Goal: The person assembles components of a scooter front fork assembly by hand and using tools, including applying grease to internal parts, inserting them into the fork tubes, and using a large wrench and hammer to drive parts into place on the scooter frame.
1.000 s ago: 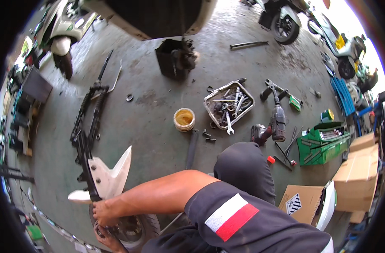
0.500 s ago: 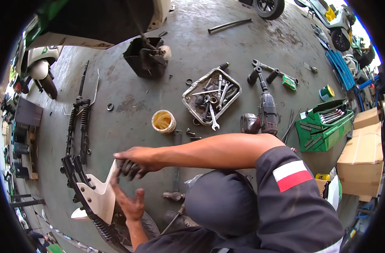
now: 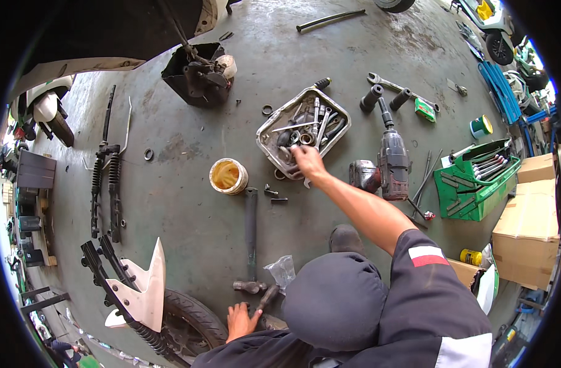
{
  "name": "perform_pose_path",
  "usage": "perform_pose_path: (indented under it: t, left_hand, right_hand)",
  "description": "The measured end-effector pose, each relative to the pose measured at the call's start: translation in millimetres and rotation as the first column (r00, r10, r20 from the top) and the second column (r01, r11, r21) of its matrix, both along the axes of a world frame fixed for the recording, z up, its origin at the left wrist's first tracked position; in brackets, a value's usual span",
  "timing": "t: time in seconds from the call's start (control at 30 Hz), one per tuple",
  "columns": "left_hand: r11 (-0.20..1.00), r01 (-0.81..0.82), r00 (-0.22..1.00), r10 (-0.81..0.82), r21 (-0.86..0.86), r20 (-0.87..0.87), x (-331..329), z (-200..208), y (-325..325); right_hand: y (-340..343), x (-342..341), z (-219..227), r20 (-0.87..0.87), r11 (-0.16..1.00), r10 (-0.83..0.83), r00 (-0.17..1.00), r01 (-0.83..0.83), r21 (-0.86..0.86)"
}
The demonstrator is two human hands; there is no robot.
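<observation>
My right hand [image 3: 308,163] reaches into a metal tray [image 3: 262,142] of wrenches and sockets. Its fingers are curled down among the tools, and what they hold, if anything, is hidden. One wrench's end shows under the wrist at the tray's near edge. Down at the lower middle, my left hand [image 3: 240,321] has its fingers spread, close to a tool handle [image 3: 268,297] and a hammer [image 3: 251,233]. A motorcycle front wheel [image 3: 191,319] with a white fender [image 3: 147,288] and fork stands to its left.
A tub of yellowish grease [image 3: 228,176] stands left of the tray, and an impact wrench [image 3: 393,161] lies to the right. Beyond are a green toolbox [image 3: 468,189], cardboard boxes [image 3: 523,236], a black bin [image 3: 181,83] and loose fork legs [image 3: 113,190].
My right hand has left the white fender and moved right into the tool tray. My left hand has dropped away from the fender, down beside the hammer.
</observation>
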State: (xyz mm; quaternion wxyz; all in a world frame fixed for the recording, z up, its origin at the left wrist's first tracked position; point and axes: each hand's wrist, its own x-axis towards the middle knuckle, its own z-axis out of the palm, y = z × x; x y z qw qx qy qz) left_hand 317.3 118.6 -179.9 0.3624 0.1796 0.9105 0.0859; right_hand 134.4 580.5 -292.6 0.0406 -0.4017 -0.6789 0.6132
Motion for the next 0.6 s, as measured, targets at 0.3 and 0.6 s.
perform_pose_path:
  t: [0.3, 0.6]
  left_hand:
    - [0.972, -0.226, 0.974, 0.224, 0.062, 0.038, -1.4, -0.1, -22.4]
    - [0.965, -0.247, 0.969, 0.247, 0.083, 0.014, 4.8, -0.9, -18.7]
  right_hand:
    - [36.3, -10.8, 51.2, 0.392, 0.497, 0.235, 0.889, -0.457, 0.738]
    - [61.2, -14.7, 40.1, 0.216, 0.570, 0.369, 0.904, -0.404, 0.715]
